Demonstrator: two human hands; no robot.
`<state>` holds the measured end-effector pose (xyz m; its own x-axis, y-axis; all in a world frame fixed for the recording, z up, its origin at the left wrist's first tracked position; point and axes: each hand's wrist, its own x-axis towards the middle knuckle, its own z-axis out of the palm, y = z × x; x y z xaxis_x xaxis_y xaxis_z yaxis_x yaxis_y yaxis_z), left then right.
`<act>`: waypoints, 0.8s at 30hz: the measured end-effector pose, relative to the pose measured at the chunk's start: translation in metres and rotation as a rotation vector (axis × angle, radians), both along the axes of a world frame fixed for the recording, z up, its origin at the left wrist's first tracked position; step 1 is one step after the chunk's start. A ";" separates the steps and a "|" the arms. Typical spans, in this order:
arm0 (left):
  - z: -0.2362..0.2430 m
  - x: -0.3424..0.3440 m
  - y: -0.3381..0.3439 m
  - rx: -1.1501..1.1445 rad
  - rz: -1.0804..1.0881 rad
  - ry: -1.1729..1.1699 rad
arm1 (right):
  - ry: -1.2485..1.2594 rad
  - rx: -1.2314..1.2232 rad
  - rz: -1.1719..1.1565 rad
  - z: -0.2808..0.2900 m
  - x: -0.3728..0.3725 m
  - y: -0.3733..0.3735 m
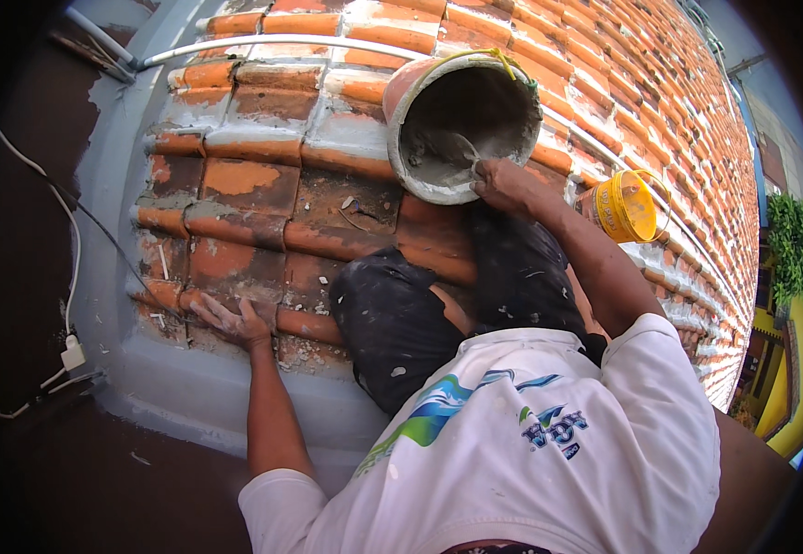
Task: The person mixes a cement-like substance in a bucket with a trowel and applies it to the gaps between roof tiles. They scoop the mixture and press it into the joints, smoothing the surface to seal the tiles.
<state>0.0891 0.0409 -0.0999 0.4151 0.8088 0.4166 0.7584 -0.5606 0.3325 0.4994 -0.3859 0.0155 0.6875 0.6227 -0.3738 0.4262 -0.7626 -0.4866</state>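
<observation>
My right hand (510, 187) is closed round the handle of a trowel (457, 148), at the near rim of a mortar-smeared bucket (400, 138). The trowel's blade reaches inside, against wet grey mortar (438, 171). The bucket leans with its mouth toward me and has a yellow cord over its top rim. My left hand (233, 319), dusty with grey, rests with fingers apart on an orange roof tile (166, 294) at the lower left of the roof. Nothing shows in that hand.
A yellow pail (625, 208) stands on the tiles to the right of my right forearm. White pipe (281, 41) crosses the roof behind the bucket. Mortar crumbs (314, 355) lie near my knees. Along the left, a grey ledge (125, 277) borders the tiles, beside a white cable (71, 268).
</observation>
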 end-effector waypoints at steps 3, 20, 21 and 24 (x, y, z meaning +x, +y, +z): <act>0.001 0.000 0.000 -0.042 -0.015 -0.041 | 0.093 0.017 0.095 0.009 0.000 -0.006; 0.014 0.005 -0.011 -0.024 0.034 0.056 | 1.212 0.519 -0.135 0.112 -0.099 0.019; 0.015 0.006 -0.011 -0.018 0.026 0.050 | 1.118 0.445 -0.074 0.105 -0.106 0.047; 0.015 0.005 -0.012 -0.015 0.019 0.038 | 0.904 0.399 0.088 0.074 -0.124 0.132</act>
<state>0.0939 0.0292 -0.0845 0.4148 0.8229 0.3884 0.7813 -0.5409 0.3115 0.3757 -0.2535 0.0894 0.1922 0.8525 -0.4861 -0.1847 -0.4551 -0.8711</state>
